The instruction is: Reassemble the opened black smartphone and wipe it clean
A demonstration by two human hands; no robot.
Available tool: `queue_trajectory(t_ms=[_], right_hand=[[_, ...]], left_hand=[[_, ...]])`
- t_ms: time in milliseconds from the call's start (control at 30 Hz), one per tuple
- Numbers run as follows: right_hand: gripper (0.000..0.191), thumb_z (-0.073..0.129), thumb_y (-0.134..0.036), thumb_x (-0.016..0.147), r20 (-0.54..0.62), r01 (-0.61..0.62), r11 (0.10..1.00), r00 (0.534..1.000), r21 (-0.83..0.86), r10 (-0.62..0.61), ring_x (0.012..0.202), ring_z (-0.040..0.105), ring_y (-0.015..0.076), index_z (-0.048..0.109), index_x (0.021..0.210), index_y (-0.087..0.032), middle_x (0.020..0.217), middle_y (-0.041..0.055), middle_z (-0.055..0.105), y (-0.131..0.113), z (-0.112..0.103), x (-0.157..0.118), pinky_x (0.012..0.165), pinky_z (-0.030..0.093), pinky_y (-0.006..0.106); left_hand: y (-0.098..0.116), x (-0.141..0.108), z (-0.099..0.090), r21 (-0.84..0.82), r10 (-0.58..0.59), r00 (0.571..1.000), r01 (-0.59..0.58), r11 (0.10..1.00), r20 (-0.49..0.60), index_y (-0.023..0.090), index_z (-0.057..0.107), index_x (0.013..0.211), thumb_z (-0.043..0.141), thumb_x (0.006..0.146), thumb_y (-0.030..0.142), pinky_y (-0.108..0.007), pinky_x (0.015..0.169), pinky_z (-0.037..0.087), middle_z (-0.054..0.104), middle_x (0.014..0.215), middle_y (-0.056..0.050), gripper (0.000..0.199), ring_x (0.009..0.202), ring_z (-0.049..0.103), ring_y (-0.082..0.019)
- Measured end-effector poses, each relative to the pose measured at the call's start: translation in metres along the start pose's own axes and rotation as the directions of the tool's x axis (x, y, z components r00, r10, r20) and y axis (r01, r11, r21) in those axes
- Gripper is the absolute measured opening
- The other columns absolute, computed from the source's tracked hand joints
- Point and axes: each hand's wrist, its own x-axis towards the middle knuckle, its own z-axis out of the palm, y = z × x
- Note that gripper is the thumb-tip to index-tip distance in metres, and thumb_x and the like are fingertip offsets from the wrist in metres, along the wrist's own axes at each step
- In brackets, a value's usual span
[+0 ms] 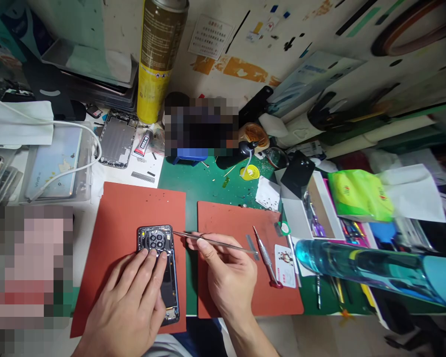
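Observation:
A smartphone (169, 285) with its back cover off lies on the left red-brown mat (115, 218), its round camera module (155, 240) near the upper end. My left hand (130, 297) rests across the phone, fingers stretched out and fingertips just below the cameras, hiding much of the lower left part. In my right hand (226, 277) is a pair of thin metal tweezers (223, 243), pinched between thumb and fingers. The tips point left and reach the phone's upper right edge; whether they touch it I cannot tell.
On the right mat (223, 297) lie a screwdriver (265, 258) and a printed card (284, 265). A blue water bottle (360, 265) lies farther right, beside a tool box (323, 208). Behind stand a yellow spray can (154, 74) and an opened phone part (118, 139).

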Motion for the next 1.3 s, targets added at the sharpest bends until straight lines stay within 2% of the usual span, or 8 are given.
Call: queue_trajectory(t_ms=[167, 300, 533, 900, 1100, 1300], right_hand=[[0.004, 0.087, -0.023, 0.088, 0.027, 0.127, 0.978, 0.992, -0.164, -0.125, 0.083, 0.085, 0.0240, 0.085, 0.091, -0.025, 0.092, 0.0046, 0.086, -0.0038, -0.0005, -0.0018, 0.083, 0.073, 0.036], [0.005, 0.086, -0.022, 0.089, 0.052, 0.159, 0.961, 0.987, -0.228, -0.151, 0.087, 0.085, 0.0233, 0.085, 0.093, -0.026, 0.094, 0.0038, 0.087, -0.0050, -0.0005, -0.0025, 0.085, 0.072, 0.034], [0.005, 0.085, -0.021, 0.090, 0.058, 0.178, 0.959, 0.984, -0.219, -0.170, 0.085, 0.086, 0.0223, 0.085, 0.093, -0.026, 0.093, 0.0035, 0.087, -0.0028, 0.0003, -0.0021, 0.083, 0.072, 0.031], [0.005, 0.087, -0.023, 0.088, 0.035, 0.132, 0.975, 0.991, -0.178, -0.128, 0.083, 0.086, 0.0237, 0.086, 0.092, -0.024, 0.093, 0.0054, 0.087, -0.0030, 0.0022, -0.0014, 0.081, 0.073, 0.033], [0.006, 0.086, -0.021, 0.089, 0.035, 0.162, 0.968, 0.987, -0.192, -0.158, 0.082, 0.086, 0.0218, 0.086, 0.091, -0.026, 0.092, 0.0033, 0.087, -0.0034, 0.0007, -0.0039, 0.081, 0.072, 0.030], [0.003, 0.087, -0.023, 0.088, 0.028, 0.152, 0.968, 0.988, -0.200, -0.150, 0.083, 0.086, 0.0239, 0.086, 0.090, -0.025, 0.091, 0.0048, 0.087, -0.0027, 0.0023, -0.0033, 0.082, 0.073, 0.033]], left_hand=[[0.0001, -0.0005, -0.0016, 0.003, 0.004, 1.000, -0.004, 1.000, -0.001, 0.009, 0.065, 0.146, 0.055, 0.103, 0.019, -0.046, 0.119, 0.036, 0.073, 0.140, -0.013, 0.045, 0.132, 0.060, -0.032], [0.0005, 0.0006, -0.0011, 0.002, 0.001, 1.000, -0.001, 1.000, -0.002, 0.009, 0.065, 0.145, 0.054, 0.104, 0.019, -0.046, 0.120, 0.035, 0.074, 0.139, -0.013, 0.044, 0.132, 0.060, -0.031], [0.0010, -0.0015, 0.0013, -0.009, -0.006, 1.000, 0.006, 1.000, -0.014, 0.009, 0.066, 0.145, 0.054, 0.104, 0.019, -0.045, 0.121, 0.034, 0.074, 0.139, -0.013, 0.044, 0.133, 0.059, -0.030], [-0.0003, -0.0015, -0.0006, -0.010, 0.003, 1.000, -0.003, 1.000, -0.007, 0.008, 0.065, 0.146, 0.053, 0.105, 0.019, -0.045, 0.120, 0.034, 0.073, 0.140, -0.014, 0.044, 0.133, 0.059, -0.031], [0.0004, -0.0020, 0.0005, -0.004, -0.002, 1.000, 0.002, 1.000, -0.007, 0.010, 0.066, 0.145, 0.053, 0.105, 0.019, -0.045, 0.120, 0.034, 0.074, 0.140, -0.013, 0.044, 0.132, 0.059, -0.030], [0.0005, -0.0036, 0.0004, -0.010, -0.004, 1.000, 0.004, 1.000, -0.009, 0.010, 0.065, 0.146, 0.054, 0.104, 0.020, -0.046, 0.121, 0.034, 0.073, 0.141, -0.012, 0.045, 0.134, 0.059, -0.031]])
